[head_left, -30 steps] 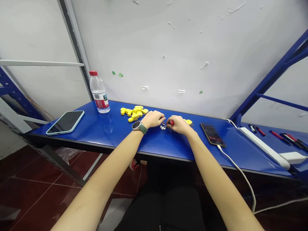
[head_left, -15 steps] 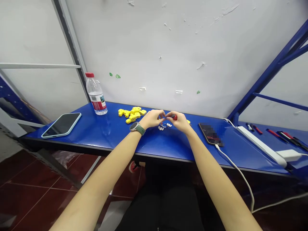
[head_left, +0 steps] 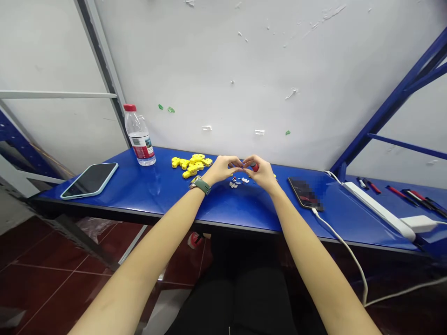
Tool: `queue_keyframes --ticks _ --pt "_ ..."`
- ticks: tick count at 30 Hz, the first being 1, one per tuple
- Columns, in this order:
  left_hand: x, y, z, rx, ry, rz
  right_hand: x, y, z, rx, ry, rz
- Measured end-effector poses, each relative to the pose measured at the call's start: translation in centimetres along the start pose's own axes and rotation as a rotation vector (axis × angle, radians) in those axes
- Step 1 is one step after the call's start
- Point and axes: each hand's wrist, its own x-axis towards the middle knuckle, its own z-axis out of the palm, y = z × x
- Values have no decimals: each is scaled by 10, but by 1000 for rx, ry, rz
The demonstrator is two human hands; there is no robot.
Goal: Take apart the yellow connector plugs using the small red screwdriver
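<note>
My left hand point(head_left: 222, 169), with a watch on its wrist, is closed in a pinch, its fingertips meeting those of my right hand point(head_left: 262, 174). Whatever small piece sits between the fingertips is too tiny to make out. Tucked in my right hand is a small red cylindrical piece point(head_left: 255, 167), mostly covered by the fingers. Just below the hands, several small white and dark parts point(head_left: 233, 184) lie on the blue table point(head_left: 167, 195). Left of my left hand is a pile of yellow plastic pieces point(head_left: 194, 164). A bit of yellow shows behind my right hand.
A water bottle point(head_left: 141, 139) with a red cap and a phone in a light blue case point(head_left: 91, 180) are at left. On the right lie a charging phone point(head_left: 303, 192), its white cable point(head_left: 344, 242), a white power strip point(head_left: 379, 209) and several pens point(head_left: 401, 195).
Both hands have risen slightly and stay together at the fingertips. My right hand has turned a little, and the red piece sits slightly higher. The things on the table have not moved.
</note>
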Motion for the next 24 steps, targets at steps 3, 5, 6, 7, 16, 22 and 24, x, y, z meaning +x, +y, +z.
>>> queue_keyframes --ticks 3,5,6,7,16,22,24 --pt "-1 -1 -4 85 -14 21 -1 1 0 -26 -16 -3" --pt "-2 -1 -7 214 -42 46 -2 3 0 -70 -48 -2" --pt "-3 0 -8 299 -60 59 -2 5 -1 -106 -71 1" --pt "-4 1 -9 391 -83 71 -2 7 -1 -151 -103 8" --pt "-6 3 5 847 -234 159 -5 4 -3 -394 -354 17" --pt "-6 1 10 815 -238 149 -4 5 -4 -528 -304 86" --pt "-7 5 8 762 -250 139 -5 3 -6 -601 -283 160"
